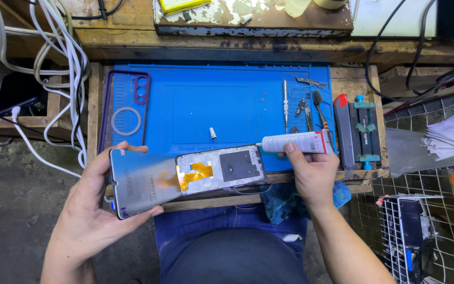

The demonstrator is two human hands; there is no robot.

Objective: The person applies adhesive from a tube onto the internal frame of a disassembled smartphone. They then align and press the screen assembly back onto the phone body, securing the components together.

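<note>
My left hand [88, 210] grips a grey phone screen panel [140, 181] by its left end, just above my lap. An orange flex cable [195, 174] joins it to a silver phone frame [222, 168] that rests on the front edge of the blue work mat [206, 105]. My right hand [311, 176] holds a white glue tube with a red label [295, 143], its nozzle pointing left at the frame's top right corner. A small white cap [213, 133] stands on the mat behind the frame.
A clear phone case with a purple rim [127, 108] lies on the mat's left side. Screwdriver, tweezers and small parts [303, 105] sit at the right, beside a blue clamp jig [366, 131]. White cables [64, 68] hang at left; a wire rack [411, 231] stands at right.
</note>
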